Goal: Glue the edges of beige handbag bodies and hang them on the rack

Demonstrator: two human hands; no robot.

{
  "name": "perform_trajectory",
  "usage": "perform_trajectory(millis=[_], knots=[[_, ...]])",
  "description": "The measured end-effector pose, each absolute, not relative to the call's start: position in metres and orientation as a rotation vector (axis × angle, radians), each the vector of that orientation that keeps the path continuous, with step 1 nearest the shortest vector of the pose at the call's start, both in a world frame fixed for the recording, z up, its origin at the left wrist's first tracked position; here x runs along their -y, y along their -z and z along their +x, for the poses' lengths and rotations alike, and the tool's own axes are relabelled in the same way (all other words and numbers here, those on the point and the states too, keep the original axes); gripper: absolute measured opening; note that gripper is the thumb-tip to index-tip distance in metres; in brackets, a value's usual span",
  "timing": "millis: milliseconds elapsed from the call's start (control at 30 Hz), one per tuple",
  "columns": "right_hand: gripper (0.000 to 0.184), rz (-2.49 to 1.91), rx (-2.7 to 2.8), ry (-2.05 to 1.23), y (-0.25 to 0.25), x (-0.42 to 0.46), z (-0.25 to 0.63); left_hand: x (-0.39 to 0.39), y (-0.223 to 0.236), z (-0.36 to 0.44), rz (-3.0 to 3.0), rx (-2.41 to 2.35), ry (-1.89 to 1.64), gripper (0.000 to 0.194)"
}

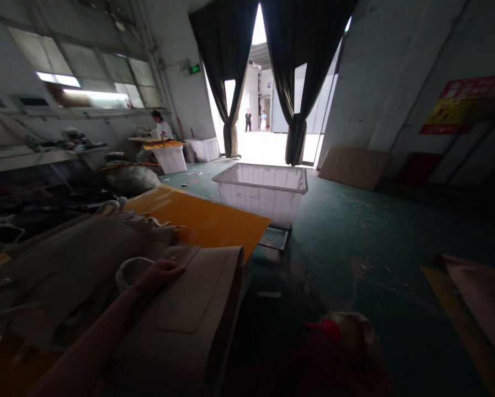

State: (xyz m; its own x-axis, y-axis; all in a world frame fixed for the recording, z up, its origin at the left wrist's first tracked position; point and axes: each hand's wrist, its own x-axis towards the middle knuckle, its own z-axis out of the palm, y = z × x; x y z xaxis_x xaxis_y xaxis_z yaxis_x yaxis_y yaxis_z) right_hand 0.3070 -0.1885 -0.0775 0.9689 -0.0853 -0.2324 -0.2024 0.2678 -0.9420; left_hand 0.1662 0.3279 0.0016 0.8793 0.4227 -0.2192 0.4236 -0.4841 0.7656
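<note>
Several tan fabric pieces (98,242) lie heaped across the left of the frame, overlapping loosely, probably so that single ones can be lifted off. Just above them a pale sack (133,177) bulges, its contents hidden. Farther back, a seated person in white (163,129) works beside a white bin (173,161); orange boards (164,145) lie across its top, perhaps serving as a makeshift shelf, and cover whatever is inside. At lower centre-left, the left hand (164,273) pinches the upper edge of a flat tan panel (189,298) with a stitched outline, its fingers closed; a pale loop (120,273) shows beside the wrist. The panel lies on the near part of the orange counter (206,218), its right side drooping at the edge, so the grip likely steadies it. The right hand is out of view, so I cannot tell its state. Behind the counter stands another white bin (206,150), its contents out of sight. At centre, a large white tub (259,204) rests on a metal stand (288,240), presumably raised for easier reach; its near wall hides the bottom. Farther right, a brown board (355,168) leans against the wall, seemingly parked off the walkway.
</note>
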Motion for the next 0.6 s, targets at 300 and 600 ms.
perform_trajectory(millis=[300,600], knots=[[0.047,-0.931,-0.268,-0.324,0.093,0.135,0.292,-0.326,0.038,0.194,1.957,-0.715,-0.019,0.072],[0.057,-0.785,-0.059,-0.34,0.094,0.038,0.365,-0.341,0.047,0.198,1.917,-0.703,-0.023,0.069]])
